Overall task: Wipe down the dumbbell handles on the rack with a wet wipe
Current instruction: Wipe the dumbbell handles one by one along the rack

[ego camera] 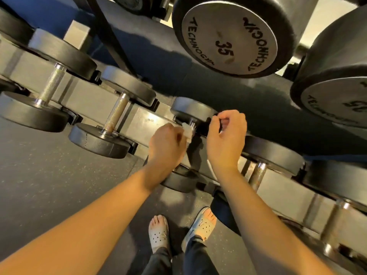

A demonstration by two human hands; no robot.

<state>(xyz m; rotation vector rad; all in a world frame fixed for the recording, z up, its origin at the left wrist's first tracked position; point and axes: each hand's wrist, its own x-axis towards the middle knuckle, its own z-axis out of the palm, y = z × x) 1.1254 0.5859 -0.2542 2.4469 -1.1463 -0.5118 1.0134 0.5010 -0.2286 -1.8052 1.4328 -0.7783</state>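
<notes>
Standing at 6 o'clock with open-toed sandals [158, 232] close under the rack [147, 118], the person leaves bare toes below the small dumbbell [178, 180] being cleaned. If the rubbing tips it out of its cradle, I judge it could drop onto them.

Both forearms reach up from 7 and 5 o'clock. The left hand [165, 142], just left of centre, is curled round a crumpled wet wipe [187, 129] and presses it against the far end of the short handle [192, 124], at the hand's 2 o'clock. Most of that handle is hidden under the hand, so how much the wipe covers cannot be told. A bunched wipe may skip the underside or snag on the knurling.

The right hand [226, 135], at 3 o'clock from the wipe, has its fingers loosely curled, thumb near forefinger, with nothing visible in it. It does not steady the weight, which adds to the risk of rolling.

Farther off, at 9 and 10 o'clock, two more handles [116, 114] [50, 84] sit in the same row. The upper-tier dumbbell marked 35 [228, 36] overhangs at 12 o'clock, so rising carelessly could bump the head.
</notes>
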